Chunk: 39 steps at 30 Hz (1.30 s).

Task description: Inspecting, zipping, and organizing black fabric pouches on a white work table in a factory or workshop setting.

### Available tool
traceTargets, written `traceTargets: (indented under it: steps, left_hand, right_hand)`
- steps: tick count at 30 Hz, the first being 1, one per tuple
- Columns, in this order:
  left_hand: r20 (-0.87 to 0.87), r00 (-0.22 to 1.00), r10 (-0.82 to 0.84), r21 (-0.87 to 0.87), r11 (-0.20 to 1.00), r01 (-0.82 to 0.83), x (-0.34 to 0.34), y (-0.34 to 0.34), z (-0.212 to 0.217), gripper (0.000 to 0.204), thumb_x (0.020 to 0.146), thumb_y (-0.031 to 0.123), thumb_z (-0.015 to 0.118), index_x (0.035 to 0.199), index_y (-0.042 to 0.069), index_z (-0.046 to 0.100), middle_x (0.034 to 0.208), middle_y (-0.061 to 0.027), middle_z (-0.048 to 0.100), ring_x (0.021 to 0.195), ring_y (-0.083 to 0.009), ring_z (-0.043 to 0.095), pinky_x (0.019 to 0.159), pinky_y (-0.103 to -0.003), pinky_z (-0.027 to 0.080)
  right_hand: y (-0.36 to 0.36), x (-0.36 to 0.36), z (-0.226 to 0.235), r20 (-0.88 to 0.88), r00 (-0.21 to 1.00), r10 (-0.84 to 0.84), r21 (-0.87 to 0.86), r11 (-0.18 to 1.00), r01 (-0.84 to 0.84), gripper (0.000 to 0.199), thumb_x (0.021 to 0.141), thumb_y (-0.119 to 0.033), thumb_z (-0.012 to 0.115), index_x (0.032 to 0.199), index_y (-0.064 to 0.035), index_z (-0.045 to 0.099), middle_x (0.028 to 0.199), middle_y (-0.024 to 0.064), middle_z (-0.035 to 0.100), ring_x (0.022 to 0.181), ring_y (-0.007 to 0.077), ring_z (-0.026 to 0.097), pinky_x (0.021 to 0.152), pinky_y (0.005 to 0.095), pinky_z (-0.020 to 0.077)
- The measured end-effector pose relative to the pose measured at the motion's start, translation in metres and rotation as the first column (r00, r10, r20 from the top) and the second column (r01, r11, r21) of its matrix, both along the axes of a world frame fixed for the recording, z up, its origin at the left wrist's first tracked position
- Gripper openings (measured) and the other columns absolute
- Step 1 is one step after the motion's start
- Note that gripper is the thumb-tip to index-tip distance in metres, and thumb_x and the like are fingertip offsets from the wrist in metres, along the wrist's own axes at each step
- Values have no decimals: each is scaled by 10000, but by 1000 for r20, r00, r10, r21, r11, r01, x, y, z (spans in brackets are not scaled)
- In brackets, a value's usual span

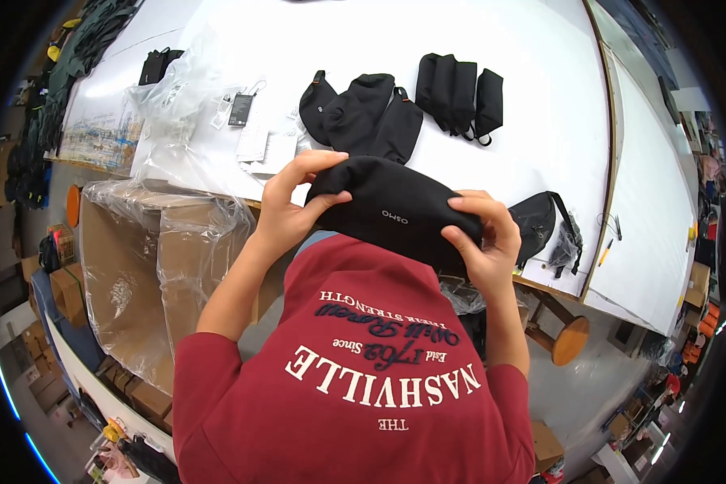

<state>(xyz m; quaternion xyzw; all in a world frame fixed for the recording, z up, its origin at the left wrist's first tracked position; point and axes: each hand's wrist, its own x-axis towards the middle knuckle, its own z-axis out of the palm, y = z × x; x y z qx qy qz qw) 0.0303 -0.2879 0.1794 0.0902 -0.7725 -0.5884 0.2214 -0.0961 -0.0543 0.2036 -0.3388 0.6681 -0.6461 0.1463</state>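
A black fabric pouch [387, 202] with small light lettering is held up in front of me at the table's near edge. My left hand [294, 194] pinches its left end, thumb in front and fingers over the top. The right end sits between the thumb and fingers of my right hand [488, 230]. Just beyond the pouch lies a loose heap of black bags [363, 113] with small orange tabs. Farther right, several black pouches [460, 93] lie side by side. Close to my right hand rests another black bag [536, 226] with a strap.
On the left of the white table [532, 32] lie clear plastic bags [173, 97], a black tag [239, 110] and white papers [266, 149]. A plastic-lined cardboard box [121, 250] stands against the near left edge. A wooden stool [570, 340] is at lower right, below a yellow pen [605, 252].
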Motion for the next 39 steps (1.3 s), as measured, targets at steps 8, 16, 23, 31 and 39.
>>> traceTargets:
  steps: [8,16,23,31,39]
  left_hand:
    - [-136,990,-25,-49,999,19,12,12,8,165,847,148,651,882,-13,666,912,-98,644,827,-196,620,729,-290,492]
    - [-148,948,-283,-625,769,132,17,-5,36,189,697,163,738,849,94,648,946,-81,634,906,-269,611,828,-403,532]
    - [205,774,-599,-199,748,633,32,0,77,232,717,134,769,872,72,608,1067,-131,570,954,-282,582,838,-365,506]
    - [574,559,-599,350,796,494,13,3,115,235,797,138,732,875,27,540,939,-78,567,871,-150,554,805,-287,441]
    - [596,503,-626,518,779,355,6,-4,102,229,817,127,725,767,30,524,832,-6,547,777,-58,520,719,-217,430]
  right_hand:
    - [22,3,14,31,999,40,-50,998,-39,158,708,-18,760,842,-4,676,979,165,663,863,210,636,699,278,489]
    - [39,-1,31,-203,966,158,187,975,-120,273,624,-103,825,862,-53,702,1111,133,606,844,219,614,636,283,496]
    - [52,19,74,23,935,355,394,856,-335,232,635,-109,822,783,-41,657,1090,133,586,947,258,604,753,337,506]
    - [37,24,95,401,907,131,465,824,-324,184,778,-105,726,835,-22,572,901,115,572,803,231,570,732,300,460]
    - [36,5,92,186,936,298,614,708,-347,182,795,-113,695,813,-8,547,736,97,504,679,250,498,621,336,414]
